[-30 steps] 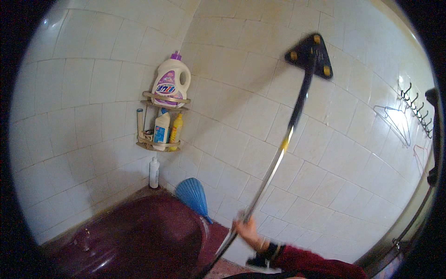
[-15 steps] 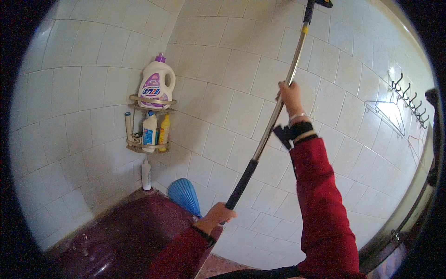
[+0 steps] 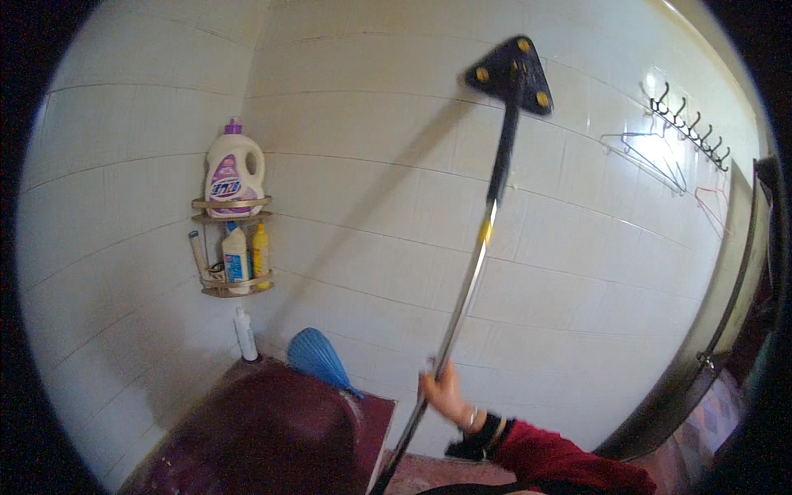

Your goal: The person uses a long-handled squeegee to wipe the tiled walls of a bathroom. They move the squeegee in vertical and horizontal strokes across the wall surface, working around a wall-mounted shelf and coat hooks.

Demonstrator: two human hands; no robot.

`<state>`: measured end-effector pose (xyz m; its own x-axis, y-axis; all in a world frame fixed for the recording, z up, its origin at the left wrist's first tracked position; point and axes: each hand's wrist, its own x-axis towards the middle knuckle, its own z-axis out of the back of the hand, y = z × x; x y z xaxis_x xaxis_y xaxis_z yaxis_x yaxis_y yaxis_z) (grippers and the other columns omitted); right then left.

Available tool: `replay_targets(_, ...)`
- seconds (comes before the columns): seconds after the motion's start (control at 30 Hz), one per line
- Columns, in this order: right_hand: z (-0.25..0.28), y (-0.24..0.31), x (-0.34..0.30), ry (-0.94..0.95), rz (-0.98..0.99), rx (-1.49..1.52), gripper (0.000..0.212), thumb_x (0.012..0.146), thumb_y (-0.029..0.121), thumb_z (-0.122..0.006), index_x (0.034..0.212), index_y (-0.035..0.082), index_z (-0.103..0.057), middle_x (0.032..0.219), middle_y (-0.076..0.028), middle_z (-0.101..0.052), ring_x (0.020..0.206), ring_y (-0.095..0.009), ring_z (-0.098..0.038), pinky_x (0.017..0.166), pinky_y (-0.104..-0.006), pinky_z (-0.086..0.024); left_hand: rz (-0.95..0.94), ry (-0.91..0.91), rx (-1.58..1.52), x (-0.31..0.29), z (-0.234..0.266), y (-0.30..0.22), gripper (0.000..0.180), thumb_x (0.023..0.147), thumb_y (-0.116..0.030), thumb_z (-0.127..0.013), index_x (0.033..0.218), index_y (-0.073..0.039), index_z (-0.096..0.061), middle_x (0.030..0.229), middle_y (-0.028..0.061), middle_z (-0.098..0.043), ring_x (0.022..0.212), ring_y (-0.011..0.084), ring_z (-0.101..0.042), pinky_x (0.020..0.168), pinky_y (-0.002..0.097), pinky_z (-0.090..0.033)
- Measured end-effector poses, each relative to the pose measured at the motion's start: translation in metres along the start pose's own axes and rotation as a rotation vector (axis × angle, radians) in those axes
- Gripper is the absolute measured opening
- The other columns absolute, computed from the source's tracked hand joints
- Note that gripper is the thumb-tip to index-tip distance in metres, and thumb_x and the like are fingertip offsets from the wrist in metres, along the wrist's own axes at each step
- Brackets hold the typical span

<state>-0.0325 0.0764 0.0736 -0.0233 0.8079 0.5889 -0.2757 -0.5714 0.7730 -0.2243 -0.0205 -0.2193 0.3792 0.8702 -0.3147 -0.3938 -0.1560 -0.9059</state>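
My right hand [image 3: 443, 393], in a red sleeve with a black cuff and a bracelet at the wrist, is wrapped round the silver pole of a long-handled triangular mop [image 3: 465, 301]. The mop slants up and slightly right from the lower edge. Its black three-cornered head [image 3: 513, 74] has yellow round knobs and stands in front of the white tiled wall; I cannot tell whether it touches the tiles. A yellow ring marks the pole below the black upper section. The lower black grip [image 3: 398, 458] runs off the bottom of the picture. My left hand is out of view.
A corner shelf [image 3: 235, 290] at left holds a large white detergent jug [image 3: 233, 177] and smaller bottles. Below stand a white bottle [image 3: 246, 337] and a blue fan-shaped scoop [image 3: 318, 359] by a dark red ledge [image 3: 272, 429]. Black hooks with hangers [image 3: 689, 128] are on the right.
The mop's head has come down fully into view. My right hand has moved lower and to the left. My left hand, earlier on the black grip, has left the picture. The view has shifted.
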Motion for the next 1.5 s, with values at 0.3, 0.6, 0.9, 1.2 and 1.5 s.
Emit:
replay_targets(0.3,0.184,0.215,0.345,-0.283,0.404,-0.081,0.025,0.077,0.021,-0.055,0.081,-0.001,-0.045,0.058,-0.010,-0.053,0.049,-0.020,-0.053,0.044,-0.0329,-0.044,-0.518,-0.121,-0.031,0.076,0.050,-0.335,0.024,0.066,-0.024,-0.060,0.063,-0.001,-0.054,0.053,0.0078,-0.055,0.048,0.0192,-0.053,0.047,0.0331,-0.043)
replay_targets(0.6,0.109,0.012,0.068,-0.270,0.034,-0.122,0.031,0.078,0.003,-0.051,0.105,0.002,-0.035,0.067,-0.003,-0.046,0.053,-0.012,-0.046,0.045,-0.0269,-0.042,-0.110,0.039,0.112,0.040,-0.010,-0.092,0.028,0.066,-0.032,-0.062,0.065,-0.005,-0.055,0.055,0.0062,-0.053,0.052,0.0184,-0.052,0.049,0.0327,-0.040)
replay_targets(0.9,0.191,0.065,0.172,-0.321,0.157,0.098,0.029,0.078,0.005,-0.053,0.105,0.005,-0.040,0.069,-0.003,-0.048,0.055,-0.011,-0.047,0.044,-0.0256,-0.042,-0.216,-0.184,0.307,0.070,0.002,-0.184,0.041,0.067,-0.038,-0.062,0.089,-0.004,-0.060,0.079,0.0136,-0.061,0.075,0.0257,-0.059,0.064,0.0372,-0.044)
replay_targets(1.2,0.225,0.203,0.317,-0.431,0.390,0.084,0.016,0.076,0.013,-0.048,0.084,0.001,-0.040,0.057,-0.007,-0.047,0.044,-0.017,-0.049,0.038,-0.0301,-0.043,-0.353,-0.650,0.259,0.026,0.081,-0.393,0.051,0.060,-0.039,-0.070,0.094,-0.004,-0.053,0.081,0.0138,-0.060,0.080,0.0296,-0.058,0.072,0.0373,-0.044)
replay_targets(1.5,0.046,0.189,0.391,-0.219,0.406,-0.584,0.032,0.072,0.020,-0.050,0.089,-0.006,-0.042,0.079,-0.026,-0.055,0.073,-0.041,-0.055,0.066,-0.0445,-0.045,-0.350,-0.465,-0.143,0.080,0.053,-0.308,0.047,0.060,-0.036,-0.071,0.087,-0.002,-0.053,0.070,0.0114,-0.058,0.067,0.0242,-0.058,0.060,0.0325,-0.045)
